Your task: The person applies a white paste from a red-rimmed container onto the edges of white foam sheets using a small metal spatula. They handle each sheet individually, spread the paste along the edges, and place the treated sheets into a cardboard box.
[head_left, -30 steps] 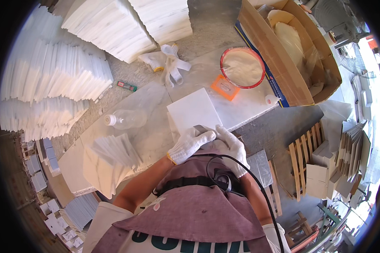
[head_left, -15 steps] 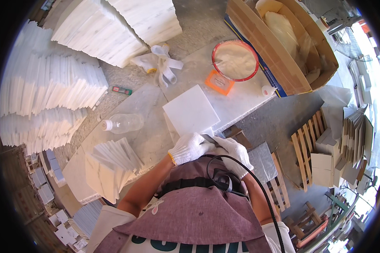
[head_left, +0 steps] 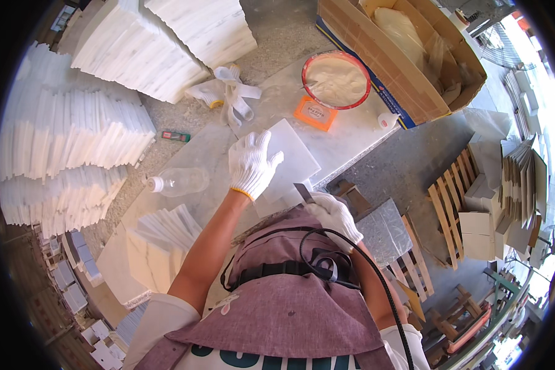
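Tile, squarish, is covered at left by the nearer left hand, fingers spread, nothing gripped; flat blade, pointed far-left, is clutched by the right hand just near-right of it.

Seemingly stone bench bears tiles, bottle.

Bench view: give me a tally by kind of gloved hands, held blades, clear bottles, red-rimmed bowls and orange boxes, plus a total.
Gloved hands (left hand, right hand): 2
Held blade: 1
Clear bottle: 1
Red-rimmed bowl: 1
Orange box: 1
Total: 6
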`<state>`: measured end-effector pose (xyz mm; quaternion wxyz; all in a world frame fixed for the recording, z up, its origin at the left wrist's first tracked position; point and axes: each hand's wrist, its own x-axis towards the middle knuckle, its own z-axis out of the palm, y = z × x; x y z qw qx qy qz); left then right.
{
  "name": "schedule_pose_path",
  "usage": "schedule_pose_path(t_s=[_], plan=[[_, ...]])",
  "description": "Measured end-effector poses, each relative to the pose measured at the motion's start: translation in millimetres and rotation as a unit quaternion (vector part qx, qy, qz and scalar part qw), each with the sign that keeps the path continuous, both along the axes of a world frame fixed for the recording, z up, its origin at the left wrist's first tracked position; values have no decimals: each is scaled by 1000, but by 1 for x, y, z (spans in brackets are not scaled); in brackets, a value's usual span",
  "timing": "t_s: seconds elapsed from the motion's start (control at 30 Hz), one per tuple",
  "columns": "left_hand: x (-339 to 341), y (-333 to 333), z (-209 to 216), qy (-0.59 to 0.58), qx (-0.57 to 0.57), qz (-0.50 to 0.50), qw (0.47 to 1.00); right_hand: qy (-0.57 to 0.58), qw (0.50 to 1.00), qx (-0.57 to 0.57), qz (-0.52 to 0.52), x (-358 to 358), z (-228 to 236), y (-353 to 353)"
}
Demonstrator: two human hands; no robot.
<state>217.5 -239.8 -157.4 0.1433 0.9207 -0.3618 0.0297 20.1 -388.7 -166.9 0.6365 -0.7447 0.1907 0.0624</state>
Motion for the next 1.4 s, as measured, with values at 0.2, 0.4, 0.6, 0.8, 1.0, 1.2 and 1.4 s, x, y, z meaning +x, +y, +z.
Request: schedule_pose_path(t_s=[0.2, 0.4, 0.6, 0.8, 1.0, 1.2, 1.4], plan=[[17, -9, -19, 37, 29, 39, 998, 59, 989, 120, -69, 25, -32, 28], [33, -12, -25, 123, 54, 81, 988, 24, 995, 24, -94, 30, -18, 37], [51, -8, -19, 218, -2, 109, 970, 28, 995, 8, -98, 30, -13, 37], [59, -11, 25, 422, 63, 69, 902, 41, 994, 30, -101, 29, -26, 36], [48, 10, 41, 548, -74, 109, 826, 2, 990, 116, -80, 19, -29, 19], [18, 29, 56, 558, -329, 114, 753, -128, 986, 91, -63, 7, 2, 4], [5, 1, 105, 476, -322, -14, 818, -159, 986, 43, -18, 26, 20, -29]])
